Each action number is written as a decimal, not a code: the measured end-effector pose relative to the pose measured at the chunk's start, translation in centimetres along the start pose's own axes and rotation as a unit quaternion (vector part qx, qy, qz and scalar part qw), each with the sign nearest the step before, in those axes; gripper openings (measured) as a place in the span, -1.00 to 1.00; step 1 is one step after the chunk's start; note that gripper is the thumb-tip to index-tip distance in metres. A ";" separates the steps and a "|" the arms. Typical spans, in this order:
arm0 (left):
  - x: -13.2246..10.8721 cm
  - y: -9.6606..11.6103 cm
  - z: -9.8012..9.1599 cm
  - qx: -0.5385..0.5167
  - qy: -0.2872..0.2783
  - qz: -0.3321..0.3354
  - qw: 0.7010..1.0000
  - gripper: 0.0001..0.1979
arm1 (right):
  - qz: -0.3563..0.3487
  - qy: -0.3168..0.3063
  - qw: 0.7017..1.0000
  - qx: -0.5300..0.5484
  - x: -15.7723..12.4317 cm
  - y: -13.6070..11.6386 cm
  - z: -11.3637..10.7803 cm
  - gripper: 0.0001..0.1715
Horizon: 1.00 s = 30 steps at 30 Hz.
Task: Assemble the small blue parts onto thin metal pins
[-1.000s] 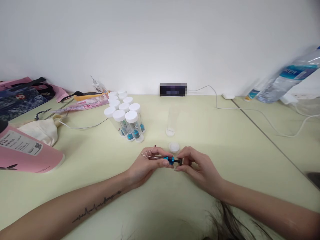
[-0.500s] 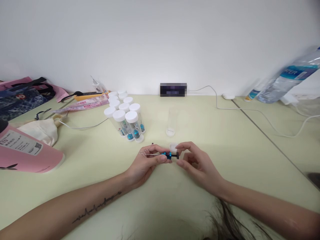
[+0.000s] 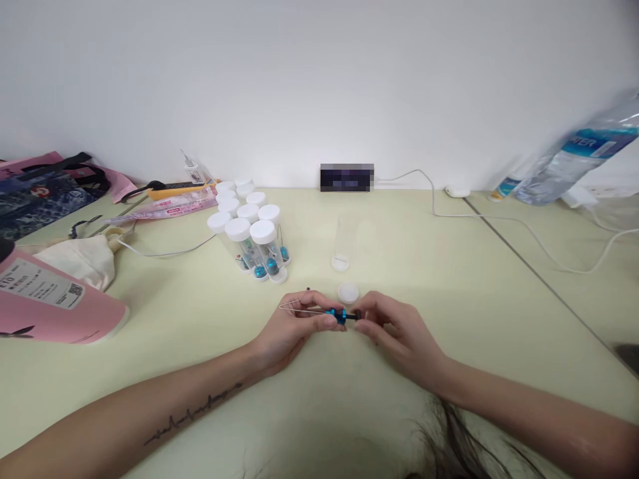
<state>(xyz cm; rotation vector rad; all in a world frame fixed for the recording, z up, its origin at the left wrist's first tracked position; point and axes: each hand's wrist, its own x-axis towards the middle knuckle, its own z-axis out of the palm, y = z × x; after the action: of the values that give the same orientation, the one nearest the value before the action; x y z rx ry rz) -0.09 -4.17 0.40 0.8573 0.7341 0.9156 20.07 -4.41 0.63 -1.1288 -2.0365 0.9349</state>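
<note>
My left hand pinches a small blue tool whose thin wire ends stick out to the left. My right hand pinches the tool's black end, fingers curled. Both hands rest low over the pale green table. Just behind the fingers lies a loose white cap. Behind that stands an uncapped clear tube.
A cluster of several white-capped clear tubes with blue parts inside stands at the left of centre. Pink packets, a cloth pouch and bags lie at the left. White cables and a water bottle are at the right.
My right fingers came off the tool's black end half a second ago and have now closed on it again. The left hand kept its hold throughout.
</note>
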 end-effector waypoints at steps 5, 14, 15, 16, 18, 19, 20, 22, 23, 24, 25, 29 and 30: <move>0.0 0.0 0.0 -0.003 0.010 0.002 1.000 -0.83 | -0.051 0.033 0.998 0.015 -0.2 0.0 0.2 -0.91; 0.0 -0.1 0.0 0.006 -0.010 0.004 1.000 -0.84 | -0.010 -0.027 1.000 -0.010 -0.1 0.0 -0.1 -0.69; 0.0 -0.1 0.0 0.002 -0.004 0.005 1.000 -0.84 | -0.002 -0.019 1.000 -0.006 -0.1 0.0 0.0 -0.78; 0.0 -0.1 0.0 -0.002 0.002 0.004 1.000 -0.84 | 0.008 -0.010 1.000 0.001 -0.1 0.0 0.0 -0.85; 0.0 -0.1 0.0 -0.009 0.009 -0.002 1.000 -0.83 | 0.022 0.005 0.999 0.024 -0.2 -0.1 0.1 -0.79; 0.0 -0.1 0.0 -0.013 0.012 -0.006 1.000 -0.83 | 0.023 0.010 0.999 0.036 -0.2 -0.1 0.1 -0.75; 0.0 -0.1 0.0 -0.017 0.016 -0.008 1.000 -0.82 | 0.022 0.013 0.999 0.044 -0.1 -0.1 0.1 -0.74; 0.0 -0.1 0.1 -0.019 0.022 -0.005 1.000 -0.82 | 0.012 0.007 0.999 0.046 0.0 -0.1 0.0 -0.72; 0.0 -0.1 0.1 -0.017 0.022 -0.001 1.000 -0.82 | 0.006 -0.003 0.999 0.039 0.1 -0.1 -0.1 -0.68; 0.0 -0.1 0.1 -0.013 0.019 0.004 1.000 -0.82 | 0.001 -0.013 1.000 0.027 0.1 -0.1 -0.2 -0.62; 0.0 -0.1 0.1 -0.008 0.016 0.007 1.000 -0.83 | -0.002 -0.021 1.000 0.015 0.2 -0.1 -0.2 -0.59; 0.1 -0.1 0.0 -0.005 0.013 0.005 1.000 -0.83 | -0.006 0.002 1.000 0.009 0.1 -0.1 0.0 -0.83; 0.1 -0.1 0.0 -0.005 0.015 0.005 1.000 -0.82 | -0.009 0.012 1.000 0.015 0.0 0.0 0.1 -0.86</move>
<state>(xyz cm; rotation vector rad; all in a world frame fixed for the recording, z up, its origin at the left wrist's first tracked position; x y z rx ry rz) -0.02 -4.15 0.26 0.8402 0.7508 0.9413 19.97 -4.40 0.64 -1.0991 -2.0045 0.9346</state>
